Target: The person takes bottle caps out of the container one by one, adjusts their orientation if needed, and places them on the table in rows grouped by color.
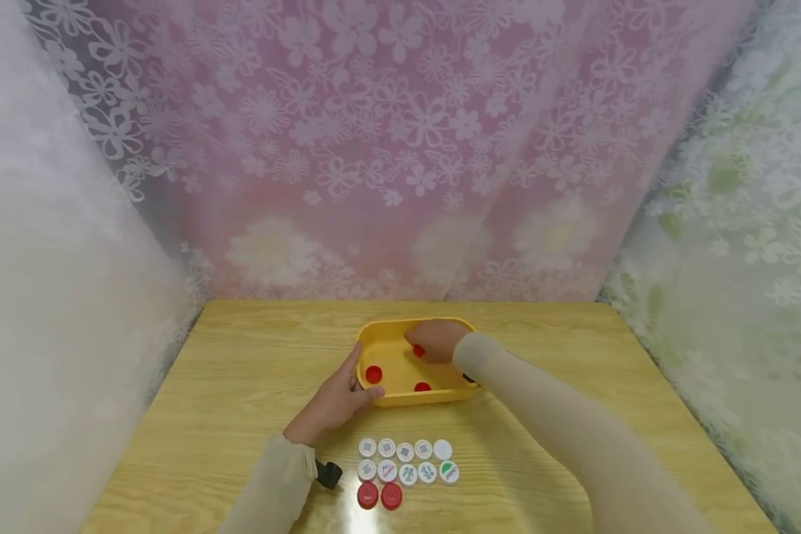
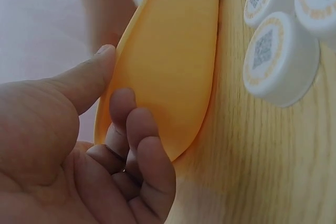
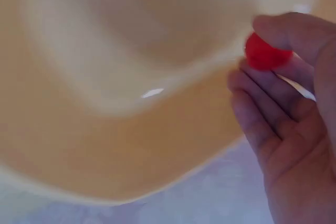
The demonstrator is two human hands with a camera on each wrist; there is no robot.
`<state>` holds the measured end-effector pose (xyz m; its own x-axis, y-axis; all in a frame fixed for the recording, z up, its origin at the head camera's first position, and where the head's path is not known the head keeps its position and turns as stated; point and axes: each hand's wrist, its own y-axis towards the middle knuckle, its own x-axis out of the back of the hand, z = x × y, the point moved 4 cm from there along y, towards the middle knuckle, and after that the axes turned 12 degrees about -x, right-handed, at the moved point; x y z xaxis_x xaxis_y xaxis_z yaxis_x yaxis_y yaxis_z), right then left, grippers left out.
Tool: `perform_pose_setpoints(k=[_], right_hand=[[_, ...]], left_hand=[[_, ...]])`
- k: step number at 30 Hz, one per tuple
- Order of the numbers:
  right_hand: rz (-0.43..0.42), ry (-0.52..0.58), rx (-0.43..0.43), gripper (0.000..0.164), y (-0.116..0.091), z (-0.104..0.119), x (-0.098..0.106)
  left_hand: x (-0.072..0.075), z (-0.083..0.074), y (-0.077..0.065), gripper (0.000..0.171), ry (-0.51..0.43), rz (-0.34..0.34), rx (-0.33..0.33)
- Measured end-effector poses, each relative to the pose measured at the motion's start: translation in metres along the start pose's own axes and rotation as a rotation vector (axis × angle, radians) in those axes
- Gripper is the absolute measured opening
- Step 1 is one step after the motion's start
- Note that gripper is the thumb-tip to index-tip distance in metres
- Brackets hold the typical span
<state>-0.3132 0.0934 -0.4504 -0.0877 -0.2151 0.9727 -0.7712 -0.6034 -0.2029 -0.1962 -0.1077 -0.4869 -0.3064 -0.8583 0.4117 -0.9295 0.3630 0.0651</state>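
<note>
A yellow plastic tub (image 1: 400,399) stands on the wooden table, and my left hand (image 1: 334,400) grips its left end, thumb at the rim and fingers against the outer wall. Inside the tub is my right hand (image 1: 437,340), pinching a red bottle cap (image 3: 265,53) between thumb and fingers. One loose red cap (image 1: 374,374) lies at the left of the tub floor. Another red cap (image 1: 423,386) lies by the near wall, partly hidden by the rim.
In front of the tub, white bottle caps (image 1: 405,452) stand in two rows on the table (image 1: 254,363). Below them, two red caps (image 1: 368,495) sit side by side at the left. Floral curtains (image 1: 400,148) hang behind the table and at both sides.
</note>
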Motion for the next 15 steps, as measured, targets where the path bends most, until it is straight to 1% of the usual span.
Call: perform_pose_setpoints(k=[3, 6, 8, 10, 11, 13, 15], right_hand=[[-0.051, 0.184, 0.005, 0.017, -0.013, 0.016, 0.024], [-0.114, 0.237, 0.044, 0.034, -0.037, 0.036, 0.047], [-0.152, 0.255, 0.076, 0.039, -0.057, 0.048, 0.057], [-0.177, 0.304, 0.098, 0.036, -0.078, 0.058, 0.061], [-0.173, 0.358, 0.102, 0.032, -0.089, 0.062, 0.06], [-0.137, 0.515, 0.106, 0.026, -0.109, 0.068, 0.055], [-0.094, 0.666, 0.099, 0.024, -0.129, 0.074, 0.044]], left_hand=[[-0.001, 0.001, 0.001, 0.105, 0.009, 0.014, 0.007], [-0.001, 0.001, 0.002, 0.105, 0.022, 0.012, 0.025], [0.0, 0.0, 0.002, 0.104, 0.031, 0.007, 0.031], [0.0, 0.0, 0.002, 0.104, 0.028, 0.005, 0.026], [0.0, 0.0, 0.002, 0.104, 0.025, 0.003, 0.023], [0.001, 0.001, 0.002, 0.104, 0.02, -0.001, 0.021], [0.001, 0.002, 0.002, 0.103, 0.025, -0.007, 0.024]])
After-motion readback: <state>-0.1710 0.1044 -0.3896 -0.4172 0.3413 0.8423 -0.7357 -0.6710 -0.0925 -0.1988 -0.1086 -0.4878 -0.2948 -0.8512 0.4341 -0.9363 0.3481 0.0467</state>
